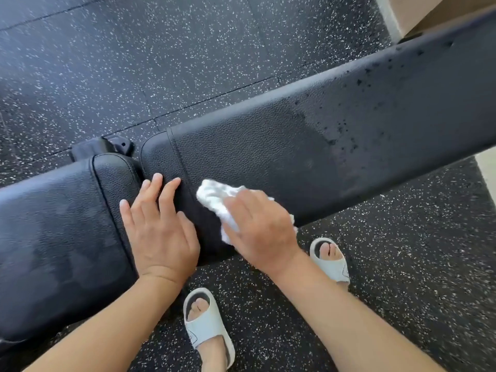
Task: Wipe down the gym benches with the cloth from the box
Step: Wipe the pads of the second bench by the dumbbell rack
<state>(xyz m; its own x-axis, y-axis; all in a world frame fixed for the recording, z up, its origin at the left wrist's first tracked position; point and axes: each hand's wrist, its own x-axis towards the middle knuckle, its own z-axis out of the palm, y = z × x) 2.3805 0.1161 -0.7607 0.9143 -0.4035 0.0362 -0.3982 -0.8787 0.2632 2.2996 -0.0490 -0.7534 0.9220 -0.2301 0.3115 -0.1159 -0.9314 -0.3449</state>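
Observation:
A black padded gym bench (308, 135) runs across the view from lower left to upper right, in two cushions with a gap between them. Dark droplets speckle its right part. My left hand (161, 226) lies flat with straight fingers over the gap, on the near edge of the cushions. My right hand (260, 226) presses a crumpled white cloth (214, 197) onto the long cushion next to the seam, fingers bent over it. Most of the cloth is hidden under that hand.
Black rubber floor (134, 63) with white flecks surrounds the bench. My feet in pale slide sandals (206, 326) stand just in front of it. A black bench frame part (104, 147) shows behind the gap. A tan box edge (451, 12) sits at the top right corner.

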